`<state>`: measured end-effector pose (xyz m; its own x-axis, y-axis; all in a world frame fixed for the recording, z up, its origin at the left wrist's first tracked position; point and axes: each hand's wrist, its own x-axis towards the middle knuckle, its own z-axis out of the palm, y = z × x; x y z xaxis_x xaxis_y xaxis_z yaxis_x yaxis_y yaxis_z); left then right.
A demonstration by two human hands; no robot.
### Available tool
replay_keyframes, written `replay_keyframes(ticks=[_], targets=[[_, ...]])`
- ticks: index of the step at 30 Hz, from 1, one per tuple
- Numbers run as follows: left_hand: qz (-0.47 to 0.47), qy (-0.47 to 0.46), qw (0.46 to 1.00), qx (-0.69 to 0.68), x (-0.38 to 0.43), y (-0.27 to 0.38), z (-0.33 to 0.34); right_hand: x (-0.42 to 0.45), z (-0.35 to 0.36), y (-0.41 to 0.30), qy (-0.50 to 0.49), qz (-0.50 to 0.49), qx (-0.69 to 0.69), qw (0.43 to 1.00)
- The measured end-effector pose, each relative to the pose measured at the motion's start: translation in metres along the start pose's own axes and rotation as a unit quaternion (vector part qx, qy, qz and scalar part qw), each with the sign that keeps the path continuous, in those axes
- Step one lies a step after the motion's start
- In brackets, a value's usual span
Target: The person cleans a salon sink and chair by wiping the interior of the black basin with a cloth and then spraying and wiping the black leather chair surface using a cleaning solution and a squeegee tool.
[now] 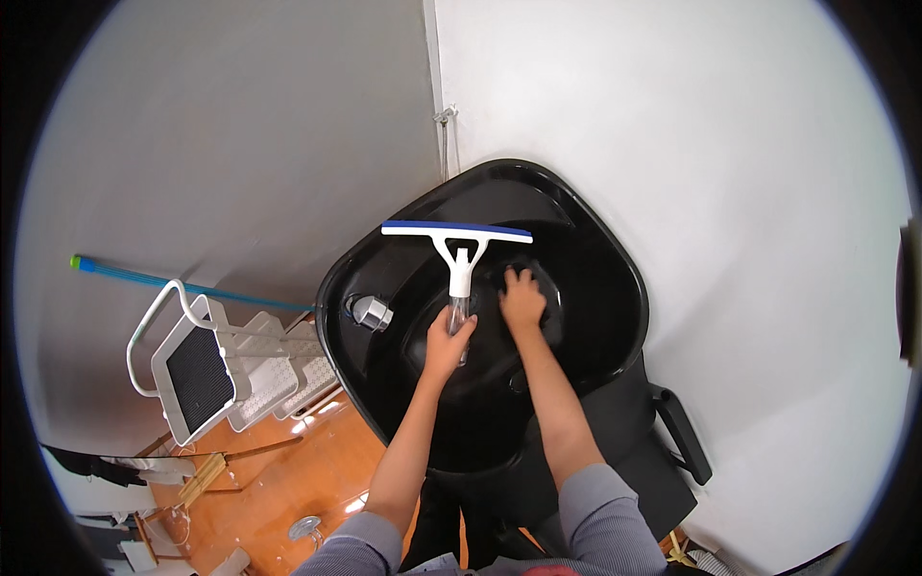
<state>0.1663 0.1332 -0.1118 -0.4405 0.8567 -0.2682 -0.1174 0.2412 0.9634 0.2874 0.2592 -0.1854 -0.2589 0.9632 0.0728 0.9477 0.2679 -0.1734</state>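
My left hand is closed around the clear handle of a white spray-bottle squeegee, whose blue-edged blade points away from me above a black basin. Over the inside of the basin is my right hand, its fingers spread and partly in shadow; I cannot tell whether they touch the surface, and no object shows in them. A chrome fitting sits on the basin's left side.
A white tiered cart stands left of the basin, with a blue pole behind it. Grey and white walls meet behind the basin, near a small valve and hose. A black armrest is at the right.
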Motion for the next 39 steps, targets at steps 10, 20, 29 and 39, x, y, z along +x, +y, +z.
replay_keyframes(ticks=[10,20,29,39], targets=[[0.008,-0.014,0.998,0.061,-0.033,0.025,-0.038,-0.047,-0.014,0.002,-0.047,0.185,-0.023,0.981],[0.042,-0.003,0.995,0.093,-0.08,0.025,-0.076,-0.106,-0.013,-0.056,-0.207,-0.031,0.009,0.978],[0.006,0.029,0.998,-0.059,-0.087,0.025,-0.089,-0.16,-0.043,-0.095,-0.319,-0.289,-0.047,0.901],[0.025,0.049,0.997,-0.049,-0.084,0.03,-0.084,-0.105,0.034,-0.125,-0.104,-0.194,-0.104,0.97]])
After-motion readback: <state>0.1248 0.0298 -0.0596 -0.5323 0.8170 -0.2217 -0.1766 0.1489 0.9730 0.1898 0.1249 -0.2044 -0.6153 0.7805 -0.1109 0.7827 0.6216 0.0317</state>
